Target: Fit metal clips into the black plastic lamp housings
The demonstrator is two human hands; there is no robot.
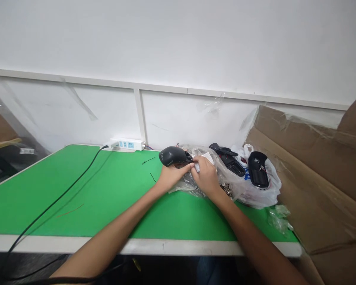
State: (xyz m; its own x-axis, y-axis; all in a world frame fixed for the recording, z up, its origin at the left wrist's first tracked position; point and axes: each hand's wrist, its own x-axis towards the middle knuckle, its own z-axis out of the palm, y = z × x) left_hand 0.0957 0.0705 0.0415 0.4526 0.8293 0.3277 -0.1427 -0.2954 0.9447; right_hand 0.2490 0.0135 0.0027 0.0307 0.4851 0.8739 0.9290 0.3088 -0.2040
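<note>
A rounded black plastic housing point(172, 155) with small light marks on its left end is held above the green table. My left hand point(173, 176) is closed around it from below, with the thumb along its right end. At that end small parts show, too fine to name. My right hand point(206, 174) is closed in a pinch there, its fingertips meeting the left thumb; what they hold is hidden. Beneath both hands lies a clear plastic bag point(185, 184), with small metal parts point(227, 190) beside my right wrist.
Two open black housings point(230, 162) point(258, 170) lie on a white plastic bag point(271, 194) at right. Cardboard point(314, 178) borders the table's point(106, 198) right side. A white power strip point(132, 144) sits at the back, with a black cable point(62, 194) crossing left. Loose wires point(148, 160) lie about.
</note>
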